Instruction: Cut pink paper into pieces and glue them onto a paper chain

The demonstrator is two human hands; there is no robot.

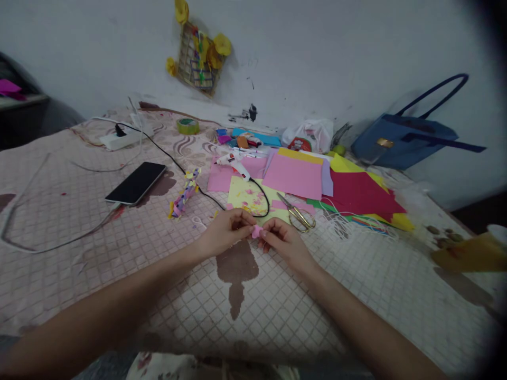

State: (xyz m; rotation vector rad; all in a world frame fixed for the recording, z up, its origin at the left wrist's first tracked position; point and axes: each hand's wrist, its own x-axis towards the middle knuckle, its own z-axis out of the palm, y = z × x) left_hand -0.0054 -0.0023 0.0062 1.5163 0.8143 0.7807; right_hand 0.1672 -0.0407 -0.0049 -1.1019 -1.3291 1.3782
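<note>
Between the fingertips of both hands is a small pink paper piece [256,231], shaped like a little flower. My left hand [229,227] pinches its left side, and my right hand [283,238] grips its right side. Just beyond them lies a pale yellow sheet [237,194] strewn with pink and yellow scraps. Gold-handled scissors [297,214] rest to the right of the sheet. A white glue gun [237,166] with a black cord lies behind it. Left of the sheet is a slim craft piece [184,194] covered in purple, pink and yellow bits.
A tablet [137,183] on a cable and a power strip [127,138] are at left. Pink sheets [295,177], red paper [362,192] and white string [340,224] lie at right. Green tape [188,126] and a blue bag [407,140] stand near the wall.
</note>
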